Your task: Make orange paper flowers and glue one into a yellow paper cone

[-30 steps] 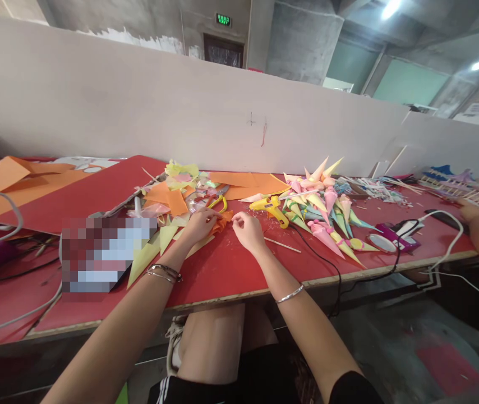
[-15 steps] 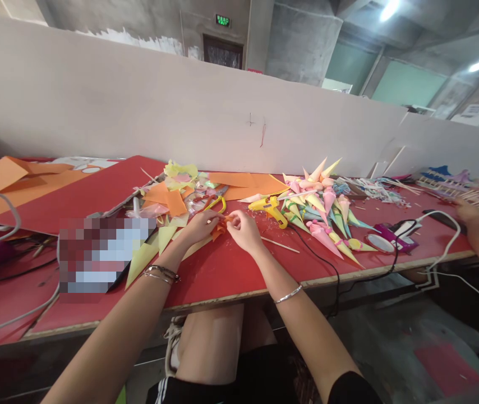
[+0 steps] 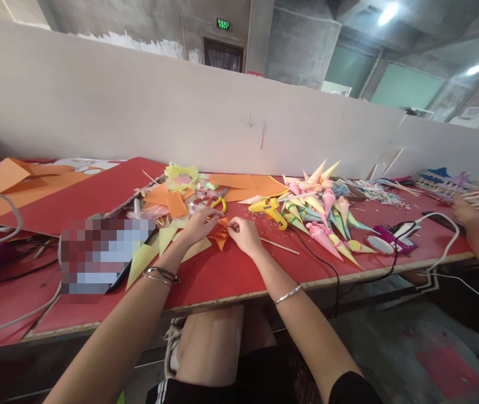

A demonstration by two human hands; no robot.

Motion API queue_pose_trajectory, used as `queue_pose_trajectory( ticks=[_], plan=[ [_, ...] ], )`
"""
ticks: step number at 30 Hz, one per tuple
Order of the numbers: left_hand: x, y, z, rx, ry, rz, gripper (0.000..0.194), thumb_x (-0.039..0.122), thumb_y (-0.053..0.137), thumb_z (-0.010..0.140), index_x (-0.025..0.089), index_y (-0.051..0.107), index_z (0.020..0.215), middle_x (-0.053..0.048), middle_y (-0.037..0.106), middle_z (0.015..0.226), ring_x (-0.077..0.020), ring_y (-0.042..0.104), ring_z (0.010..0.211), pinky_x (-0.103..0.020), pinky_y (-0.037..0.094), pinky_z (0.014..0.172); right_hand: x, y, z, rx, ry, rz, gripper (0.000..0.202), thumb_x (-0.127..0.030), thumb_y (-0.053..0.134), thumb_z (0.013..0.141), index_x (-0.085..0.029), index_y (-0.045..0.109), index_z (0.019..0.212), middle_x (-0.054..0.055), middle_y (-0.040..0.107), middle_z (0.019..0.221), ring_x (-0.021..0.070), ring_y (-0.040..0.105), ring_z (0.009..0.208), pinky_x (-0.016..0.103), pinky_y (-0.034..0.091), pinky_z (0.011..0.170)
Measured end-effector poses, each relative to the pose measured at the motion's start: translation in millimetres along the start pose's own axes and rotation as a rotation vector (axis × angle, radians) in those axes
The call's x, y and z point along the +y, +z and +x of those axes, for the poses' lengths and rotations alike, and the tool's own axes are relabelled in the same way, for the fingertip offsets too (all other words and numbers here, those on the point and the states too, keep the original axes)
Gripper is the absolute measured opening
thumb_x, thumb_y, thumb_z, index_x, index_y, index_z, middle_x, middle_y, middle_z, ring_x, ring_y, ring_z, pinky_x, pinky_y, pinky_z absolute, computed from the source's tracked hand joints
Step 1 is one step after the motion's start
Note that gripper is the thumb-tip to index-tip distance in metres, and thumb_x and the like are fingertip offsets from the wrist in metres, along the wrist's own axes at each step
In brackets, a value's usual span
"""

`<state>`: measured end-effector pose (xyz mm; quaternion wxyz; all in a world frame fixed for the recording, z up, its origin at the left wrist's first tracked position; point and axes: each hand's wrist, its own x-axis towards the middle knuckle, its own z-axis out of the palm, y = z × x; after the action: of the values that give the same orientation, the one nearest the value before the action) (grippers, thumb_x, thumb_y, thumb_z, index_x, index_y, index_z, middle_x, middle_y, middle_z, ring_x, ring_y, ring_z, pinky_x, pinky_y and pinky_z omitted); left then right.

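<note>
A small folded orange paper piece [image 3: 221,238], pointed at its lower end, is between my two hands at the middle of the red table. My left hand [image 3: 197,226] is at its left, with fingers stretched out over its upper edge and no grip on it. At the other side my right hand [image 3: 245,235] has thumb and fingertips pinched at the paper's right edge; the exact contact is small and partly hidden. Yellow-handled scissors [image 3: 221,204] lie just beyond my left fingers. Pale yellow paper sheets [image 3: 195,250] lie under and beside my left hand.
A yellow glue gun [image 3: 270,212], its cord trailing over the table edge, lies right of my hands beside a wooden stick [image 3: 280,246]. Further right is a pile of pastel paper cones [image 3: 327,216]. Orange sheets [image 3: 248,185] lie behind. Another person's hand [image 3: 470,219] is far right.
My left fingers have straightened and let go of the orange paper, which now shows more fully. My right hand has shifted slightly right, still pinched.
</note>
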<state>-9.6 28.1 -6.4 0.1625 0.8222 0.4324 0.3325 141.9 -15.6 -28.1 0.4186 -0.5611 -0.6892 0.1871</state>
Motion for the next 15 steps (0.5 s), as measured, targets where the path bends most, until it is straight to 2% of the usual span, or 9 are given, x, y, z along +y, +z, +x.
queue_pose_trajectory(
  ticks=[3, 6, 9, 11, 13, 15],
  plan=[
    [1, -2.8, 0, 0.091, -0.067, 0.052, 0.031, 0.034, 0.035, 0.078, 0.017, 0.061, 0.079, -0.005, 0.064, 0.084, -0.0169, 0.057, 0.077, -0.026, 0.044, 0.068, -3, -2, 0, 0.041, 0.001, -0.002, 0.004, -0.018, 0.051, 0.072, -0.020, 0.053, 0.070, -0.001, 0.060, 0.064, 0.0127, 0.056, 0.059, 0.024, 0.044, 0.058],
    [6, -7.9, -3, 0.160, -0.148, 0.071, 0.033, 0.039, 0.034, 0.079, 0.017, 0.058, 0.074, -0.003, 0.063, 0.073, -0.0156, 0.056, 0.069, -0.025, 0.042, 0.063, -7, -5, 0, 0.170, -0.012, 0.036, 0.004, -0.020, 0.047, 0.073, -0.020, 0.050, 0.070, -0.001, 0.058, 0.065, 0.0125, 0.056, 0.060, 0.023, 0.044, 0.059],
    [15, -13.1, -9, 0.044, -0.163, 0.016, 0.036, 0.045, 0.036, 0.078, 0.017, 0.057, 0.071, -0.001, 0.060, 0.065, -0.0143, 0.054, 0.062, -0.023, 0.041, 0.058, -10, -8, -1, 0.300, -0.010, 0.119, 0.003, -0.021, 0.047, 0.073, -0.021, 0.045, 0.070, -0.002, 0.055, 0.063, 0.0123, 0.056, 0.058, 0.023, 0.045, 0.058],
    [22, -15.4, -13, -0.062, -0.115, -0.046, 0.036, 0.047, 0.038, 0.077, 0.017, 0.057, 0.070, 0.000, 0.059, 0.063, -0.0133, 0.053, 0.060, -0.022, 0.040, 0.055, -11, -9, -2, 0.319, -0.001, 0.175, 0.005, -0.021, 0.046, 0.073, -0.022, 0.041, 0.070, -0.002, 0.053, 0.061, 0.0123, 0.056, 0.056, 0.023, 0.045, 0.057],
    [26, -16.9, -15, -0.083, -0.075, -0.077, 0.033, 0.046, 0.041, 0.075, 0.017, 0.057, 0.071, 0.001, 0.058, 0.063, -0.0123, 0.051, 0.057, -0.022, 0.039, 0.053, -12, -8, -2, 0.318, -0.013, 0.225, 0.006, -0.021, 0.045, 0.073, -0.022, 0.039, 0.070, -0.003, 0.052, 0.060, 0.0121, 0.056, 0.056, 0.022, 0.045, 0.056],
    [28, -18.6, -15, -0.043, -0.055, -0.051, 0.028, 0.042, 0.044, 0.073, 0.018, 0.057, 0.070, 0.000, 0.058, 0.064, -0.0117, 0.049, 0.056, -0.022, 0.039, 0.053, -14, -8, -2, 0.311, -0.026, 0.261, 0.007, -0.021, 0.044, 0.073, -0.022, 0.038, 0.070, -0.003, 0.051, 0.060, 0.0119, 0.056, 0.055, 0.022, 0.045, 0.055]
  ],
)
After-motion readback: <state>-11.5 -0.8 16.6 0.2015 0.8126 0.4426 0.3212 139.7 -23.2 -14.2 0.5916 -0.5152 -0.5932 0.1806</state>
